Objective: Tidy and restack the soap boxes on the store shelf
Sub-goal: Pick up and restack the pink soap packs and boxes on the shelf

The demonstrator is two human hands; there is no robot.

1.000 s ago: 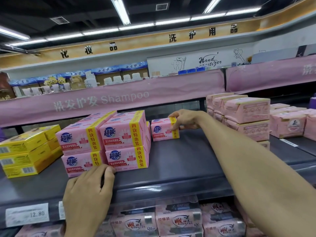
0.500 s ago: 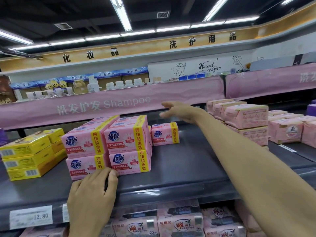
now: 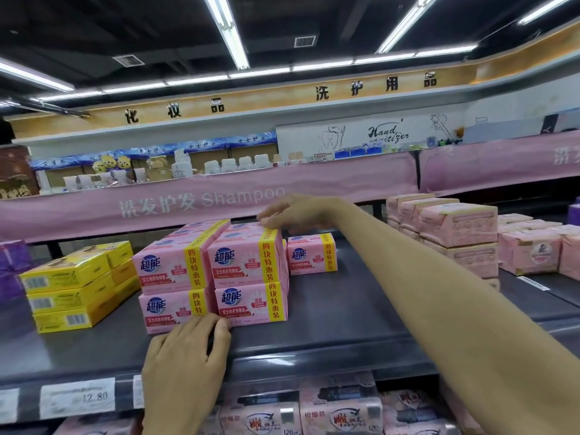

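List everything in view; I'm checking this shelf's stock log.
stacked soap boxes: four fronts showing, two high, two wide; pink with yellow bands; shelf middle.
single soap box: one; same pink; behind-right of the stack.
yellow boxes: three high, more behind; yellow; left of the stack.
wrapped packs: several; pale pink; stacked at right.
purple packs: count unclear; purple; far left edge.
price tag: one reading 12.80; white; shelf front edge.
lower packs: several; pink; shelf below.
shelf: one; dark grey.
left hand: fingertips against the stack's bottom row.
right hand: fingers resting on the stack's top right box.

Five pink banded soap boxes (image 3: 251, 262) face-on, three front yellow boxes (image 3: 67, 296), two hands (image 3: 185, 365).
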